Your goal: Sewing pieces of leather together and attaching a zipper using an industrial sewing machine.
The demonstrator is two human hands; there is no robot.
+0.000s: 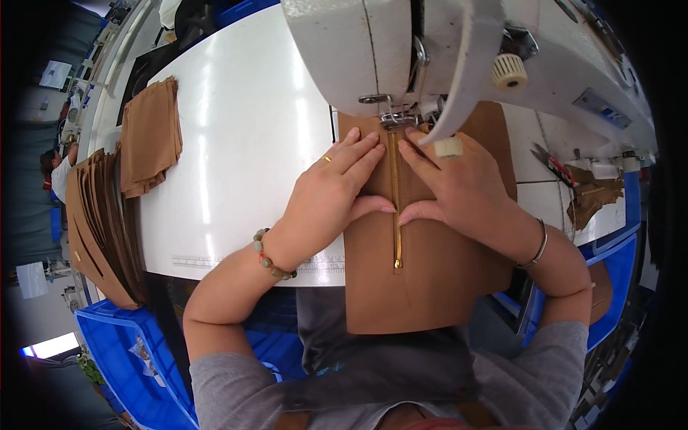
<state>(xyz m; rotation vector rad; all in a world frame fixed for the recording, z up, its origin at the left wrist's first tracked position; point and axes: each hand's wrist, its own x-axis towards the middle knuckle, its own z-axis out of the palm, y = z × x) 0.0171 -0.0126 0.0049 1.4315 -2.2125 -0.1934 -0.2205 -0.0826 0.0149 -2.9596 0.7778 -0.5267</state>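
Note:
A brown leather-like panel point(430, 294) lies under the sewing machine point(337, 54), its near end hanging over the table edge toward my lap. Down its middle runs a gold-toothed zipper point(395, 168), with the pull point(398, 264) at the near end. The zipper's far end reaches the metal presser foot point(398, 120). My left hand point(326, 193) rests flat on the panel left of the zipper, fingers stretched toward the foot. Opposite it, my right hand point(466, 179) presses flat with fingers apart, a pale wrap on one finger. Both thumbs point inward, close to the zipper.
Brown pieces lie stacked point(152, 136) at the left, beside a larger bundle of brown panels point(100, 222). A blue bin point(129, 351) stands below them. Red-handled snips point(555, 165) and brown scraps point(596, 202) lie right. A ruler scale point(308, 269) follows the table's front edge.

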